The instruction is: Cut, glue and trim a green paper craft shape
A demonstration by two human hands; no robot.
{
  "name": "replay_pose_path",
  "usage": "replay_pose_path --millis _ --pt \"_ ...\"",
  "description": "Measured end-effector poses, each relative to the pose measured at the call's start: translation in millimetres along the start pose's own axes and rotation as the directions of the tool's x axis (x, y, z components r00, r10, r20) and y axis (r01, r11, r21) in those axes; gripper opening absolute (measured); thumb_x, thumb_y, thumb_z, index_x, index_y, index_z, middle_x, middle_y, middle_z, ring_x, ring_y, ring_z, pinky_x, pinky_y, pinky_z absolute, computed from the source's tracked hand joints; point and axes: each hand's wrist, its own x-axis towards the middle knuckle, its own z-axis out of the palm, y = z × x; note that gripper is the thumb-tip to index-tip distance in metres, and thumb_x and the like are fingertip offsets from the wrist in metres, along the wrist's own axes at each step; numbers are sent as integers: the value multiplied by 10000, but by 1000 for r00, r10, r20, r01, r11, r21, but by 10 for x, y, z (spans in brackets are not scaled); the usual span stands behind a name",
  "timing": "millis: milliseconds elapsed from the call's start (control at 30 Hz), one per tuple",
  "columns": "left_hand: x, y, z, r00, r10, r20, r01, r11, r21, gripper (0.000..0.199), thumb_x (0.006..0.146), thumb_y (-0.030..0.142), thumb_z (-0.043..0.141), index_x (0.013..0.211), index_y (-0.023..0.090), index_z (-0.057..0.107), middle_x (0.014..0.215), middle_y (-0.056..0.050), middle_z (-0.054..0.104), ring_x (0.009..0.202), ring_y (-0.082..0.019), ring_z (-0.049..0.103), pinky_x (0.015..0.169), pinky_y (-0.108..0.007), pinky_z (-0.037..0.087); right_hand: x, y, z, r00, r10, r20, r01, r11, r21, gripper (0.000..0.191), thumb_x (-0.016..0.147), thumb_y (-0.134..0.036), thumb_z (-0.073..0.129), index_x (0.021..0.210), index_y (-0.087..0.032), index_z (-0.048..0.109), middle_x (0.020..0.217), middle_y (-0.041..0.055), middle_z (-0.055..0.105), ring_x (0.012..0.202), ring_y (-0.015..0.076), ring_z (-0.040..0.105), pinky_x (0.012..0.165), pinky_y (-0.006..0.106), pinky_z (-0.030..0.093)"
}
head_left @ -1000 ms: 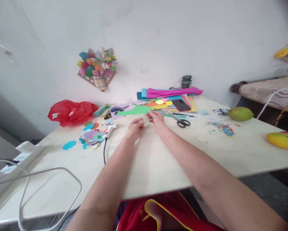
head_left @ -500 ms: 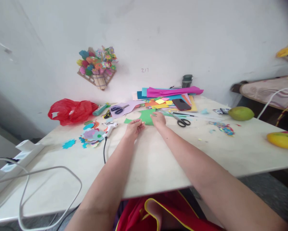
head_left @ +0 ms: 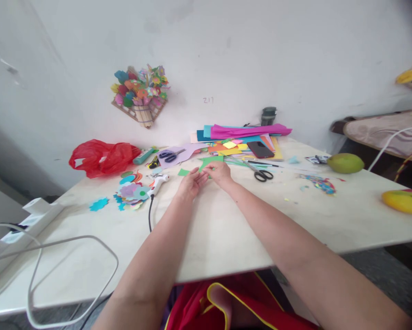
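A green paper sheet (head_left: 211, 160) lies on the table, partly covered by my hands. My left hand (head_left: 191, 182) rests in front of it, palm turned partly up, fingers loosely stretched and thumb apart. My right hand (head_left: 220, 173) is closed in a pinch over the sheet, its fingertips meeting the left fingers. Whatever is in the pinch is too small to make out. A small green paper piece (head_left: 183, 172) lies just beyond my left hand. Left of that hand is a white glue gun (head_left: 158, 184); black-handled scissors (head_left: 263, 175) lie to the right of my right hand.
Paper flower cutouts (head_left: 132, 191) and a red plastic bag (head_left: 104, 158) are on the left. Coloured sheets (head_left: 249, 131), a phone (head_left: 260, 149) and purple-handled scissors (head_left: 171, 156) lie at the back. A green mango (head_left: 345, 163) sits right. A power strip (head_left: 37, 224) with cables occupies the left edge.
My right hand has moved left from the green sheet to the left hand's fingertips. The left hand has turned its palm up a little and its fingers have loosened.
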Motion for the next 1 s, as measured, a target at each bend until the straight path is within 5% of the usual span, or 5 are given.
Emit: replay_pose_path --millis 233,400,567,700,1000 --pt "-62 68 81 996 -34 83 42 995 -90 326 845 51 370 1148 160 417 944 -139 678 771 -185 684 711 -318 536 -17 -36 -141 962 -272 -13 259 930 -261 167 840 -190 493 835 -141 653 946 106 655 969 223 506 781 299 388" --pt "-74 79 79 980 -29 199 40 998 -51 303 855 91 373 1148 163 384 1109 -196 629 872 -213 674 763 -338 518 45 81 -99 999 -9 -51 4 996 -90 203 847 -282 495 816 -168 660 875 67 663 852 203 550 702 287 403" --pt "-88 94 56 981 12 194 -15 1000 15 429 831 59 386 1238 176 314 1141 -195 618 884 -211 672 787 -344 508 126 240 -53 981 194 8 -194 971 138 246 829 -330 493 780 -179 682 754 21 675 696 163 579 649 266 426" --pt "-61 97 21 984 57 169 -68 996 63 514 814 55 396 1301 164 276 1054 -179 662 852 -209 680 771 -343 513 128 239 -100 996 77 39 -82 985 151 244 830 -297 491 804 -183 705 807 21 701 759 162 608 696 260 444" --pt "-32 93 -8 987 77 140 -92 991 101 593 786 58 426 1344 157 254 940 -154 699 815 -201 686 777 -338 508 52 72 -280 978 -124 166 157 966 -207 243 853 -244 493 986 -260 695 1031 5 688 1010 183 573 801 280 421"
